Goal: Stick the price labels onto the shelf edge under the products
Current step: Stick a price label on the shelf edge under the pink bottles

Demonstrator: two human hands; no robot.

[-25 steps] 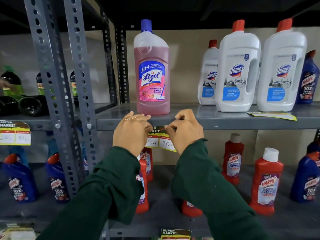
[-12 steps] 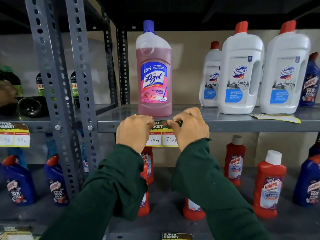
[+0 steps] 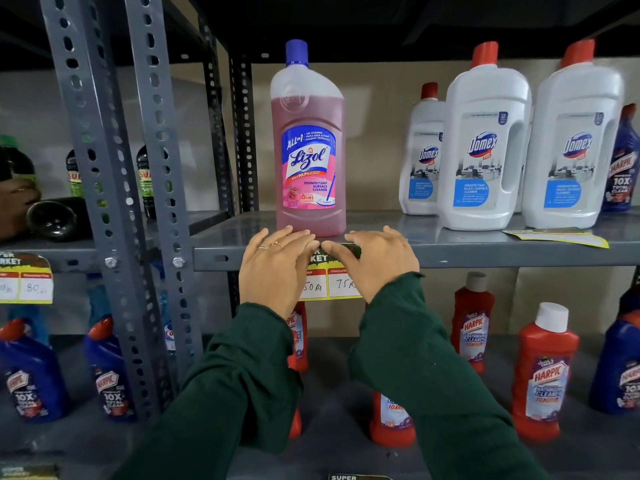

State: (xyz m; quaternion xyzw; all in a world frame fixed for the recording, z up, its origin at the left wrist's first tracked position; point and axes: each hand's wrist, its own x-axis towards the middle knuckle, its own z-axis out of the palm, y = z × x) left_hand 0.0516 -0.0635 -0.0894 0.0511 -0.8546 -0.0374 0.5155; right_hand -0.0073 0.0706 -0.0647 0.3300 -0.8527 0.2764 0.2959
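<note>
Against the beige back wall stands a grey slotted-angle rack; its middle shelf edge point(image 3: 485, 258) runs across the view at hand height. On that shelf: three white Domex bottles point(image 3: 485, 150) with red caps to the right, a blue Harpic bottle point(image 3: 623, 161) at far right, and one pink Lizol bottle point(image 3: 309, 147), upright, blue cap, near the front lip. Lower shelf holds red Harpic bottles point(image 3: 543, 368) and blue ones. Person in dark green sleeves reaches up with both arms.

Left hand point(image 3: 273, 268): fingers extended and flat, pressed on the shelf edge and over the left part of the price label point(image 3: 341, 280); two rings visible. Right hand point(image 3: 377, 261): fingers flat on the label's dark top strip, thumb side toward the left hand; neither hand closed around anything. Label sits on the shelf edge directly below the Lizol bottle, lower yellow-bordered part hanging under the lip, "75" legible.

A loose label point(image 3: 554, 236) lies flat on the shelf before the Domex bottles. Another tag point(image 3: 26, 278) hangs on the left rack.
</note>
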